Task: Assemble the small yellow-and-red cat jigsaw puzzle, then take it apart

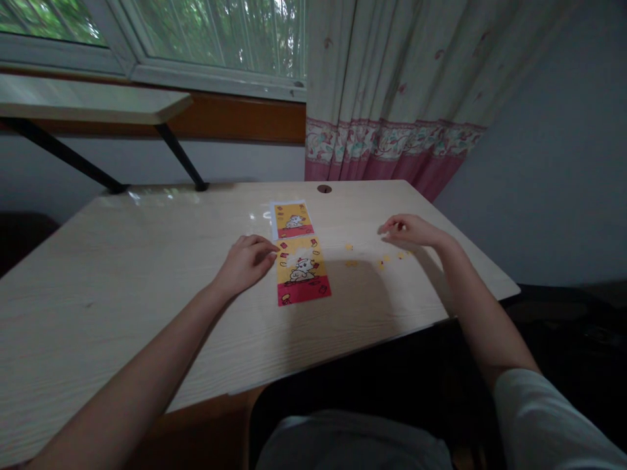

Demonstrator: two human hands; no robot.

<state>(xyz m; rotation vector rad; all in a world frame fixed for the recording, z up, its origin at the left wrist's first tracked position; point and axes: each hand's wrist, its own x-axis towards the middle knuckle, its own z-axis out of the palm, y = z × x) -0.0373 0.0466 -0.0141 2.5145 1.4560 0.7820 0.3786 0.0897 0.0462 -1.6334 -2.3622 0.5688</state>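
Note:
A jigsaw puzzle (304, 291) lies flat on the table, yellow above and red below, with white cartoon animals in its middle. Pale gaps show in its upper part. Just behind it is a smaller printed picture (294, 220) of similar design with a white border. My left hand (249, 262) rests at the puzzle's left edge, thumb and fingers apart, fingertips at the border. Off to the right, my right hand (410, 230) hovers low over the table with loosely curved fingers; I make out nothing in it. Small yellow puzzle pieces (349, 247) are scattered between the puzzle and that hand.
The light wooden table (147, 274) has a round cable hole (324, 188) near its back edge. A raised shelf (93, 101) on dark legs stands at the back left. Behind hangs a patterned curtain (386, 85) beside the window (220, 39).

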